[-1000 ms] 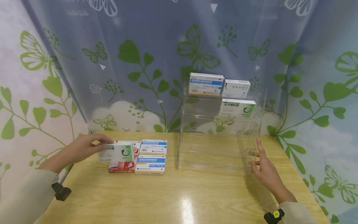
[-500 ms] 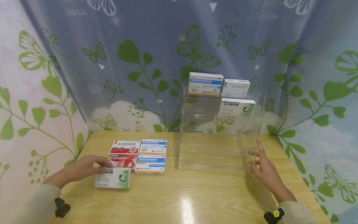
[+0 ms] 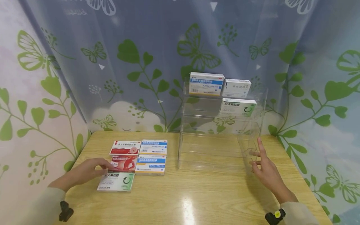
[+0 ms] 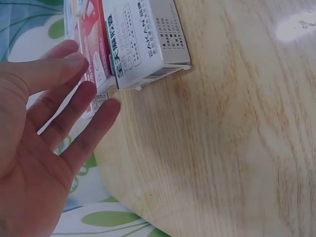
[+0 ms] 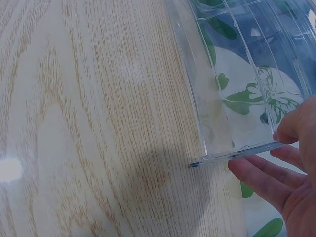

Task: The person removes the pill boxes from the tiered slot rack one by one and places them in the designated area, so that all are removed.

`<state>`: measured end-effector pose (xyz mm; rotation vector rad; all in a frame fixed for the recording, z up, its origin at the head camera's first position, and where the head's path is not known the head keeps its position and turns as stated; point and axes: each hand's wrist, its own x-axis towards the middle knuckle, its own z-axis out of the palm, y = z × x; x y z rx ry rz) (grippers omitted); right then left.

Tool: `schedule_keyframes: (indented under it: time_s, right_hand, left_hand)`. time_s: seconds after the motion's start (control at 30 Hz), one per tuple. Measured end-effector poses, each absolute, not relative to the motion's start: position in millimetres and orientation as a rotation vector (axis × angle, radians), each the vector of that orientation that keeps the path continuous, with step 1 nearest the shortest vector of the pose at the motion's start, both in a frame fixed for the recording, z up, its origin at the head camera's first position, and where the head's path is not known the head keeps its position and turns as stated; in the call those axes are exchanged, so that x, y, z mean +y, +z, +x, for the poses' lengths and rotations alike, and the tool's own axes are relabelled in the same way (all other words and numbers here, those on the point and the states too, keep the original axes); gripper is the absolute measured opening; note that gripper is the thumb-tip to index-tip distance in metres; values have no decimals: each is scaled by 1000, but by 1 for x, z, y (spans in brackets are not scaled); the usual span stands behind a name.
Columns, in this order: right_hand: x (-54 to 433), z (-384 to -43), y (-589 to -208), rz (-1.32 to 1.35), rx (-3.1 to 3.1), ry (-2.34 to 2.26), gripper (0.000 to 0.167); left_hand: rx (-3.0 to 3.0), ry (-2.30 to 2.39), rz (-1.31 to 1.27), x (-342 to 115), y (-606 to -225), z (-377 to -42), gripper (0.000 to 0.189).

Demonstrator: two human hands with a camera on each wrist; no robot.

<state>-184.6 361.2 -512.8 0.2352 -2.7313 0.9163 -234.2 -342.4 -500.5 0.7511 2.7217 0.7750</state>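
Note:
In the head view my left hand (image 3: 87,170) is at the left, fingers loosely bent beside a white-and-green medicine box (image 3: 116,182) lying flat on the table. The left wrist view shows the fingertips (image 4: 112,106) next to the box's end, with nothing between them. Beyond this box lie two red-and-white medicine boxes (image 3: 123,163), one behind the other. My right hand (image 3: 267,173) holds the right side of a clear acrylic display rack (image 3: 213,147). In the right wrist view the thumb and fingers stand on either side of the rack's edge (image 5: 247,149).
Two blue-and-white medicine boxes (image 3: 152,164) lie right of the red ones. On the rack's top tier stand a blue-and-white box (image 3: 206,84) and a white box (image 3: 237,88); a white-and-green box (image 3: 239,108) stands one tier lower. A patterned curtain (image 3: 140,62) surrounds the wooden table (image 3: 168,200).
My left hand has brought the white-and-green box from above the red boxes toward the near side, laid it down in front of them and let go. The right hand has stayed on the rack.

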Motion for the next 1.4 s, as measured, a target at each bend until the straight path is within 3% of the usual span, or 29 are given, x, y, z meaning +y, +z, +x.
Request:
schedule_keyframes:
  time_s: [0.13,0.3,0.47,1.4]
  right_hand:
    - [361,-183,-512,228,-2739,928,105]
    - [360,-183,-512,220,-2746,932,105]
    - [361,-183,-513,214,-2757,935,105]
    - [361,-184,-513,233,-2736,921,104]
  left_hand:
    - [2731,721,656,-339,-507,-233,8]
    - [2698,560,408,-336,-516,-227,40]
    - [2661,514,267,-340,-521,-222,50]
    - [2660,630,375,-354,-527,-219,37]
